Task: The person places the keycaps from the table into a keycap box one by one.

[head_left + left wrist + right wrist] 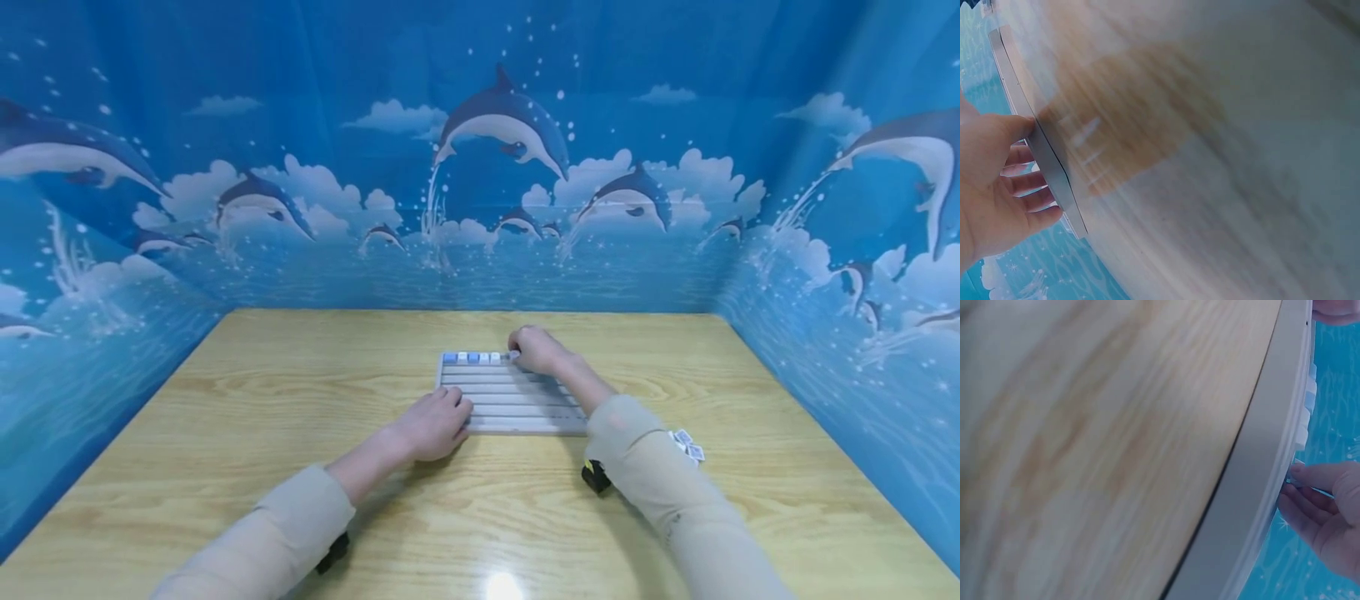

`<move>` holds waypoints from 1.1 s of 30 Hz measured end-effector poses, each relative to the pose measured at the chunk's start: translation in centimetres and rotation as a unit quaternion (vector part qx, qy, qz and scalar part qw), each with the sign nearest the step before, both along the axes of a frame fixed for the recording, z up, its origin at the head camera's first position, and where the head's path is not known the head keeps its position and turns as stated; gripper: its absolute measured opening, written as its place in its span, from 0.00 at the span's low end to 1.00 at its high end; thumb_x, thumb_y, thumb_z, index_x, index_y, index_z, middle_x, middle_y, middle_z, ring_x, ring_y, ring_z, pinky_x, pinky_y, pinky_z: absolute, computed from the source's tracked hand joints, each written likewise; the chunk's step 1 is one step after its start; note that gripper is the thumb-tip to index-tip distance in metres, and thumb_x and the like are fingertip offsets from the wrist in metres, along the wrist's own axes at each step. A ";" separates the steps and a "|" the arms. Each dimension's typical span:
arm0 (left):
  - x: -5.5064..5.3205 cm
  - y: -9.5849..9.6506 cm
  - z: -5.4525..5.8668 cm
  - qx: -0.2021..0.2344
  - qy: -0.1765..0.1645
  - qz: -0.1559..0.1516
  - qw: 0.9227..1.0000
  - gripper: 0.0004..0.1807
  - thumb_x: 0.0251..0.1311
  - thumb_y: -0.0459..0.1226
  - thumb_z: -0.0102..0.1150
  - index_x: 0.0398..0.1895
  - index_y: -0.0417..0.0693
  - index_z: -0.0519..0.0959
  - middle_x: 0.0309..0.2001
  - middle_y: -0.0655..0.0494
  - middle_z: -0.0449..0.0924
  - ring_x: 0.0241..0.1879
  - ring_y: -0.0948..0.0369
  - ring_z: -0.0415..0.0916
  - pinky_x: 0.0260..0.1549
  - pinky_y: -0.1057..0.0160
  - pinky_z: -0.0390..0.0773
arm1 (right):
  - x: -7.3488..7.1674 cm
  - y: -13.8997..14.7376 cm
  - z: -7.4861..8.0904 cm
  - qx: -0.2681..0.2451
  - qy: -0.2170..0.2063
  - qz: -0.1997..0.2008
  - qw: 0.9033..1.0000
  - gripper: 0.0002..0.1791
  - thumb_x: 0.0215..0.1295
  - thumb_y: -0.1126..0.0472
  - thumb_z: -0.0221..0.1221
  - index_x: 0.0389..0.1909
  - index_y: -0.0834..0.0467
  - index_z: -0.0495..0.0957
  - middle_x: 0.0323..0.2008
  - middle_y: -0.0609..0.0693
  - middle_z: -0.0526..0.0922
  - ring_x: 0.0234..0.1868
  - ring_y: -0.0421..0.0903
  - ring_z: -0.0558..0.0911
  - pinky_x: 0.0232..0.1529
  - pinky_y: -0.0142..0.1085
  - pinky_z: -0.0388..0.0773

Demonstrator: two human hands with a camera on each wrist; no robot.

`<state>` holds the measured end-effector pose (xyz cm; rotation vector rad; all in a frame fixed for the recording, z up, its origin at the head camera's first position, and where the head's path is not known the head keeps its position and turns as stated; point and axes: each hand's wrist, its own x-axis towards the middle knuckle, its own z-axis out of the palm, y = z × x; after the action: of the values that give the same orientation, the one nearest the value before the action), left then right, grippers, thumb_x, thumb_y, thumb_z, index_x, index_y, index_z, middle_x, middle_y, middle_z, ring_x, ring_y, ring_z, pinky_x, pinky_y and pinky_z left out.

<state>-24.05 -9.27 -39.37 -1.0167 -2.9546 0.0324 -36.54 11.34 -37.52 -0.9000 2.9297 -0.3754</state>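
Note:
A pale slotted tray (517,410) with several long rows lies on the table. Small blue and white tiles (473,357) stand side by side at the left of its back row. My left hand (435,423) holds the tray's left front corner; in the left wrist view, the thumb lies against the side wall (1047,153) and the fingers reach over the edge. At the back row, just right of the standing tiles, my right hand (536,348) pinches a small tile (513,355). The right wrist view has that tile (1294,481) mostly hidden between thumb and fingers.
Several loose white tiles (688,446) with printed faces lie right of the tray, partly behind the right sleeve (637,442). A black wrist device (596,477) shows under the right forearm. A dolphin-printed blue curtain (480,275) borders the wooden table (315,367) at back and sides.

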 end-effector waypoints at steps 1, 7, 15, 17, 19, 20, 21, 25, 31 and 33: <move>0.0 0.0 0.0 -0.001 0.000 0.000 1.000 0.12 0.64 0.44 0.51 0.42 0.45 0.71 0.38 0.53 0.66 0.37 0.58 0.65 0.39 0.60 0.70 | 0.0 -0.1 -0.1 0.003 0.004 -0.002 1.000 0.07 0.59 0.69 0.57 0.39 0.64 0.79 0.36 0.55 0.80 0.39 0.50 0.78 0.40 0.41 0.75; 0.1 0.1 0.0 -0.001 0.006 0.000 1.000 0.11 0.64 0.44 0.52 0.41 0.45 0.71 0.37 0.53 0.66 0.37 0.58 0.64 0.39 0.60 0.70 | 0.0 -0.7 -0.2 0.026 0.011 -0.021 0.999 0.03 0.58 0.68 0.59 0.34 0.61 0.79 0.30 0.51 0.78 0.31 0.45 0.74 0.34 0.38 0.72; 0.0 0.1 -0.2 0.000 0.003 0.002 1.000 0.12 0.64 0.44 0.52 0.42 0.45 0.72 0.38 0.52 0.67 0.38 0.58 0.65 0.40 0.60 0.70 | -0.1 -0.6 -0.3 0.027 0.008 -0.020 0.999 0.03 0.58 0.67 0.60 0.33 0.60 0.80 0.29 0.50 0.78 0.32 0.46 0.74 0.34 0.38 0.72; -0.1 0.1 -0.3 0.001 0.003 0.003 1.000 0.11 0.64 0.44 0.52 0.42 0.45 0.72 0.38 0.52 0.67 0.38 0.58 0.65 0.39 0.60 0.70 | -0.1 -0.7 -0.4 0.025 0.007 -0.021 0.999 0.03 0.58 0.67 0.60 0.33 0.61 0.80 0.30 0.51 0.78 0.33 0.46 0.75 0.35 0.39 0.73; -0.1 0.1 -0.3 0.001 0.005 0.003 1.000 0.11 0.64 0.43 0.52 0.41 0.45 0.72 0.38 0.52 0.67 0.38 0.58 0.65 0.39 0.60 0.70 | -0.1 -0.7 -0.3 0.021 0.004 -0.024 0.999 0.03 0.58 0.67 0.60 0.33 0.61 0.80 0.30 0.51 0.78 0.33 0.46 0.75 0.35 0.39 0.73; -0.1 0.1 -0.3 0.002 0.005 0.003 1.000 0.11 0.64 0.44 0.52 0.41 0.46 0.72 0.38 0.53 0.67 0.38 0.58 0.65 0.39 0.60 0.70 | -0.2 -0.7 -0.3 0.020 0.002 -0.024 1.000 0.03 0.58 0.67 0.60 0.33 0.61 0.80 0.30 0.51 0.78 0.33 0.47 0.75 0.35 0.39 0.73; -0.1 0.1 -0.3 0.002 0.006 0.003 1.000 0.11 0.64 0.44 0.52 0.41 0.46 0.72 0.38 0.53 0.67 0.38 0.58 0.65 0.39 0.60 0.70 | -0.2 -0.7 -0.3 0.018 -0.001 -0.025 1.000 0.03 0.58 0.67 0.60 0.33 0.62 0.80 0.30 0.51 0.78 0.33 0.47 0.75 0.35 0.39 0.73; -0.1 0.0 -0.4 0.003 0.005 0.004 1.000 0.12 0.64 0.44 0.52 0.42 0.46 0.72 0.38 0.52 0.67 0.38 0.58 0.65 0.40 0.60 0.70 | -0.2 -0.7 -0.2 0.017 -0.011 -0.027 0.999 0.05 0.58 0.67 0.60 0.35 0.61 0.80 0.32 0.52 0.79 0.34 0.47 0.76 0.36 0.39 0.74; -0.1 0.1 -0.3 0.005 0.007 0.005 1.000 0.11 0.64 0.44 0.51 0.41 0.46 0.72 0.38 0.52 0.67 0.38 0.58 0.65 0.40 0.59 0.71 | -0.3 -0.6 0.2 0.027 -0.031 -0.035 0.999 0.06 0.59 0.65 0.61 0.37 0.59 0.80 0.34 0.51 0.80 0.36 0.47 0.77 0.37 0.40 0.74; -0.1 0.0 -0.3 0.007 0.008 0.003 1.000 0.11 0.64 0.44 0.52 0.41 0.46 0.72 0.38 0.52 0.67 0.38 0.57 0.65 0.40 0.59 0.70 | -0.3 -0.6 0.3 0.031 -0.034 -0.033 0.998 0.06 0.59 0.64 0.61 0.38 0.58 0.80 0.35 0.51 0.80 0.36 0.47 0.77 0.36 0.40 0.74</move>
<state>-24.10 -9.24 -39.64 -1.0006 -2.9384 0.0198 -36.89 10.79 -37.22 -0.7679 2.8981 -0.3084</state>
